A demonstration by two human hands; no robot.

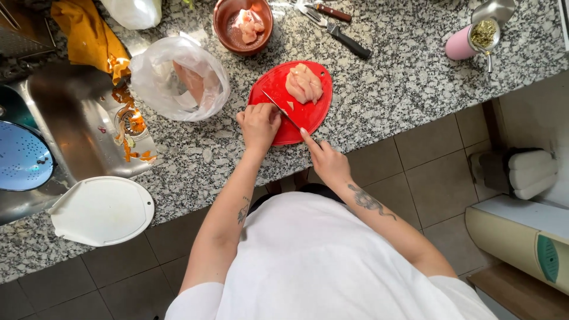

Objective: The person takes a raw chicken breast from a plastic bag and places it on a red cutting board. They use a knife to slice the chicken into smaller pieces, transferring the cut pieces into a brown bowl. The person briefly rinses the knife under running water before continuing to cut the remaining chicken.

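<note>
A red cutting board (311,112) lies on the granite counter (403,77) with a lump of raw chicken (304,83) on its far part. My right hand (326,161) grips a knife (283,111), index finger stretched along the blade's back, and the blade slants across the board's left side. My left hand (259,122) rests curled on the board's left edge right beside the blade; what lies under its fingers is hidden.
A brown bowl (243,25) holds cut chicken. A clear plastic bag (178,80) with meat lies left of the board. Further left are a steel sink (71,112) with orange peels, a blue colander (21,157) and a white board (102,211). Utensils (338,26) and a pink cup (465,43) sit at the back.
</note>
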